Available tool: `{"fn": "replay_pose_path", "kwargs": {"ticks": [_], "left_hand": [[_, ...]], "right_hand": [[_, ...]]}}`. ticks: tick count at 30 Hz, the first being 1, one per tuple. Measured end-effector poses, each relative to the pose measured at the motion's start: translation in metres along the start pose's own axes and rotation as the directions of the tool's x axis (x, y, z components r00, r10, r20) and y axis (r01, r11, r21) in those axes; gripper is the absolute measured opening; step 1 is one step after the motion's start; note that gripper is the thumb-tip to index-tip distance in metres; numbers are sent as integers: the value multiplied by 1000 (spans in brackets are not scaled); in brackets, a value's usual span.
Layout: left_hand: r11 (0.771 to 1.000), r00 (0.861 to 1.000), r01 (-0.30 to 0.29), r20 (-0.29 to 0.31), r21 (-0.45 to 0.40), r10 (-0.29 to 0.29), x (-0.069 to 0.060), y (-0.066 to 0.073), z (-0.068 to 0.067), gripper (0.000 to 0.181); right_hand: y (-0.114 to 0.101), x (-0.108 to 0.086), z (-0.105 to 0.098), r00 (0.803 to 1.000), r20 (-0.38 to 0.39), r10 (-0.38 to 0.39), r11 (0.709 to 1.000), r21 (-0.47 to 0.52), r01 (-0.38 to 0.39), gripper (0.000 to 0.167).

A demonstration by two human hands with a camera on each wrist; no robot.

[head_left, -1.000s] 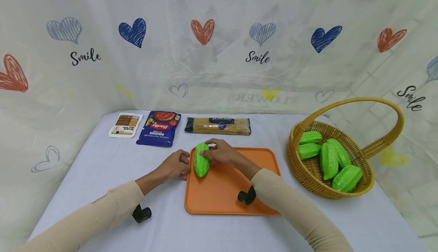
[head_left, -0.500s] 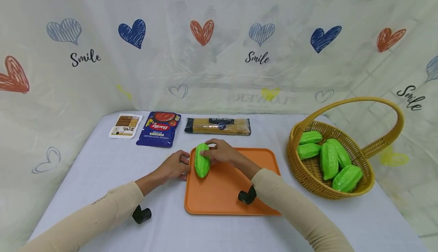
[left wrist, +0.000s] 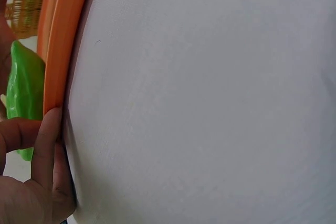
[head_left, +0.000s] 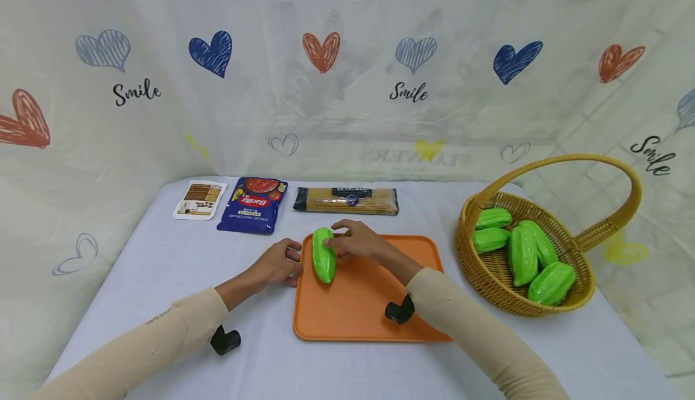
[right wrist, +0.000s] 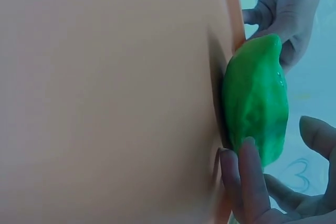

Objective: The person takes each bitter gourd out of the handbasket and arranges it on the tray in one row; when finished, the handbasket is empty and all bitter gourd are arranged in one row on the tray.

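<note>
A green ridged fruit-like piece [head_left: 324, 258] lies lengthwise at the left end of an orange tray [head_left: 353, 321]. My right hand [head_left: 355, 242] is at its far right side. In the right wrist view, fingertips of the right hand [right wrist: 262, 192] touch one end of the green piece [right wrist: 256, 98], the thumb apart from it. My left hand [head_left: 276, 262] is beside the tray's left edge, fingers bent. In the left wrist view, the left hand [left wrist: 34, 171] has a fingertip against the tray's rim [left wrist: 60, 40].
On the right stands a wicker basket [head_left: 488, 276] with a tall handle, holding several green pieces [head_left: 523, 255]. Behind the tray lies a noodle pack [head_left: 347, 201]. A blue pouch [head_left: 252, 206] and a small white-and-brown packet [head_left: 199, 200] lie at the back left.
The green piece has shifted slightly to the right on the tray, its near end a little closer to me. My right hand has moved slightly right. The left hand has stayed in place.
</note>
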State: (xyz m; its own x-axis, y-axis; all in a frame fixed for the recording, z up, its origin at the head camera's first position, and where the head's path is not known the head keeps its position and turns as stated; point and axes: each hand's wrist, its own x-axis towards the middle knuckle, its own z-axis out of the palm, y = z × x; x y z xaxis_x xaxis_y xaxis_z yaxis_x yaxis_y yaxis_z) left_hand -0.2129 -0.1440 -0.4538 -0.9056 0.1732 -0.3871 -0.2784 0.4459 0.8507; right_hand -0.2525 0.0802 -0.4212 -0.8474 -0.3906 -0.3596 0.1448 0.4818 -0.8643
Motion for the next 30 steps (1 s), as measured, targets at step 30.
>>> {"fn": "replay_pose_path", "kwargs": {"ticks": [30], "left_hand": [[1000,1000,7,-6,1,-7,0,1,1,55]], "right_hand": [[12,-72,-76,987,85,-133,980,-135,143,58]]}}
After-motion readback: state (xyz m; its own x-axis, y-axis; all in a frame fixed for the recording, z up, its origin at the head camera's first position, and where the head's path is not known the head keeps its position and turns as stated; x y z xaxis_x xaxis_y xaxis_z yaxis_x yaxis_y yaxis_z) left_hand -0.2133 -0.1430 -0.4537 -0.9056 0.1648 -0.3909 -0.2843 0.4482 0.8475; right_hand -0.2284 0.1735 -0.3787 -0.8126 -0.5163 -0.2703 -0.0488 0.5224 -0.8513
